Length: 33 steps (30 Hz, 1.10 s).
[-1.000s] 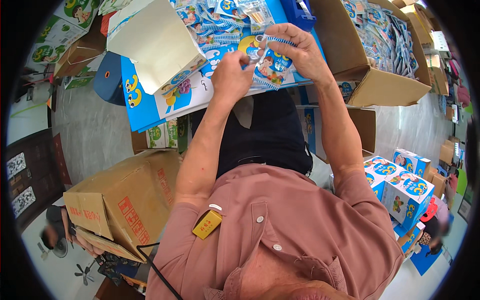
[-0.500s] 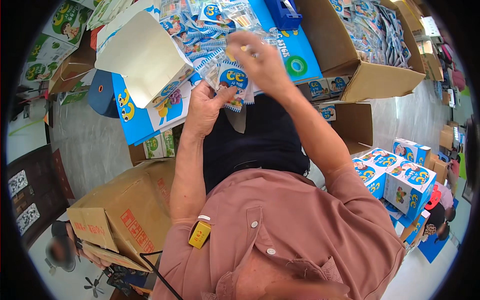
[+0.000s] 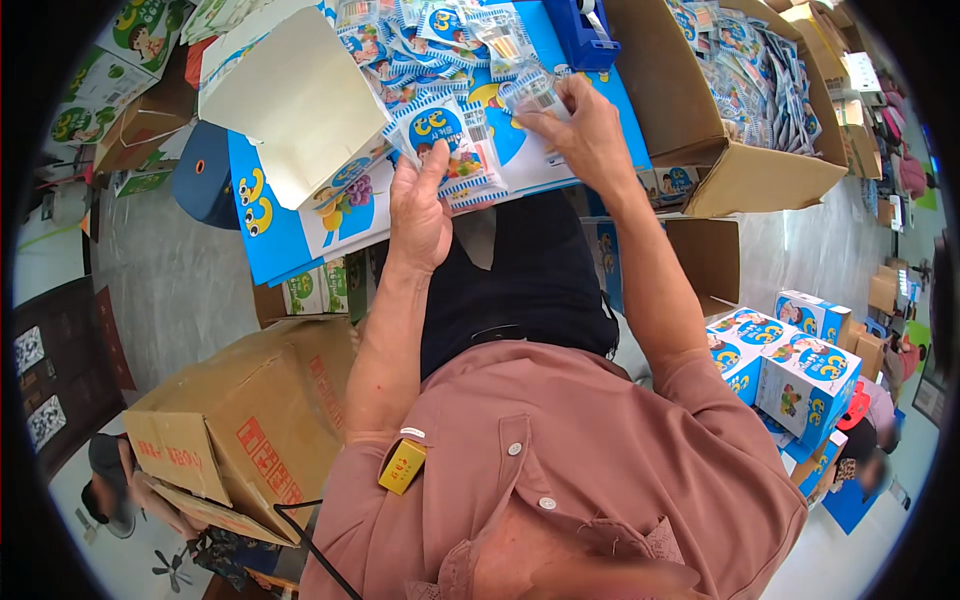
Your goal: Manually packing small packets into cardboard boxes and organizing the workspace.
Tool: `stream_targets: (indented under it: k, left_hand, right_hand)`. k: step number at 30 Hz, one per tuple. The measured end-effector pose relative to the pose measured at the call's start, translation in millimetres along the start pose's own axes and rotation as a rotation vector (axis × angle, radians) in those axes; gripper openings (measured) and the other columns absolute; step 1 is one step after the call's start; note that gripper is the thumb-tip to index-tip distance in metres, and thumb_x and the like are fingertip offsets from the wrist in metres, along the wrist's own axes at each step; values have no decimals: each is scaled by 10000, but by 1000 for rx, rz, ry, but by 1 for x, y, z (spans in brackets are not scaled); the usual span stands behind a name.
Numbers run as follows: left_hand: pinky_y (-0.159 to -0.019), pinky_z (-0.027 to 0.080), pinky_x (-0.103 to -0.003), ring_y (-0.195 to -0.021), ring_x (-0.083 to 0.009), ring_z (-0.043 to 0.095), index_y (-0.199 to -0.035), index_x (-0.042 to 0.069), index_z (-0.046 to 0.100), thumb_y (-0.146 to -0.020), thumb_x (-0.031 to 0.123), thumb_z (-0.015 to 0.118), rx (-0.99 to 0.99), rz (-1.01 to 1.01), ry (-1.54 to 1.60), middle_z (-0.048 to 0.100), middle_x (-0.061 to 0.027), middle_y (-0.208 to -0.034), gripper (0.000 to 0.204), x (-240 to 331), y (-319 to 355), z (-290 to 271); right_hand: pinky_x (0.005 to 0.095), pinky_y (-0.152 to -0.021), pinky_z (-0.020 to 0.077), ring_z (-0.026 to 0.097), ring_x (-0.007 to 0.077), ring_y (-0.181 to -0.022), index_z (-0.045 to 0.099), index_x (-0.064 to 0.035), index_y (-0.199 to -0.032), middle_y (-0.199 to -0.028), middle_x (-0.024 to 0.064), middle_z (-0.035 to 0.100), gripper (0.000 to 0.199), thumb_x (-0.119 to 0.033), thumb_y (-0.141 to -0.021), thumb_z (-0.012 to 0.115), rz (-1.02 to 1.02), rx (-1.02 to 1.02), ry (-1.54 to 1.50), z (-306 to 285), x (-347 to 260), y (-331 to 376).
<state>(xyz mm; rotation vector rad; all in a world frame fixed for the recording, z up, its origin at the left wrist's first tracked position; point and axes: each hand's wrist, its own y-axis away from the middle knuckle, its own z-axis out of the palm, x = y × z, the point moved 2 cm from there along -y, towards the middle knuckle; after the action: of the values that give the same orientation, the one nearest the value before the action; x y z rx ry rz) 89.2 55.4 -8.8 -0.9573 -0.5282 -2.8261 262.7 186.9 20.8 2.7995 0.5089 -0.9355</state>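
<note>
Packets (image 3: pixel 445 150) in blue and white plastic sat as a small stack in the left hand (image 3: pixel 418 215), whose thumb rose along their left edge while the fingers were tucked beneath them out of sight. The stack lay tilted over the near edge of a blue worktop (image 3: pixel 590 150), just above the person's lap. The right hand (image 3: pixel 585 135) was close beside it to the right, its thumb and fingertips pinched on a small clear packet (image 3: pixel 528 92) raised slightly above the worktop. The two hands were near each other but did not touch.

More loose packets (image 3: pixel 420 40) of the same kind were scattered over the far part of the worktop. A folded white card flap (image 3: pixel 295 100) leaned over the worktop's left side, with a blue printed sheet (image 3: pixel 270 220) hanging down under it. A blue tape dispenser (image 3: pixel 585 30) stood at the far edge. At the right edge of the worktop an open cardboard box (image 3: pixel 760 170) was filled with further packets. Lower right, small blue and white cartons (image 3: pixel 790 360) were stacked on the floor. A large closed cardboard box (image 3: pixel 240 420) stood at the person's left, and a yellow clip (image 3: pixel 400 465) hung on the pink shirt (image 3: pixel 560 470).
</note>
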Motion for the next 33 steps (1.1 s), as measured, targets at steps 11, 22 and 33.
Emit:
stream_targets:
  k: [11,22,33]
  left_hand:
    - [-874,549,-289,-975,-128,683,-1265,-5,546,-987,95,719,-29,453,-598,708,-78,-1138,342,-17,-4,17]
    - [-994,529,-344,-1196,-221,643,-1342,-48,524,-951,107,753,-194,265,-743,569,-191,-1415,479,-15,-18,8]
    - [-1201,342,-449,-1471,-418,349,-1404,-80,530,-910,192,797,-308,544,-1147,224,-265,-1665,624,-16,-41,9]
  right_hand:
    - [245,-801,523,647,93,-879,692,30,-1124,-1017,44,735,229,-174,-1038,635,-160,-135,-950,41,-5,23]
    - [398,-912,543,703,344,-1026,706,-2,-1196,-1147,196,713,342,-270,-990,654,-189,113,505,3,26,-60]
    - [443,-821,523,677,348,-983,677,-14,-1125,-1038,176,672,373,-318,-923,758,-200,148,348,-1,12,-32]
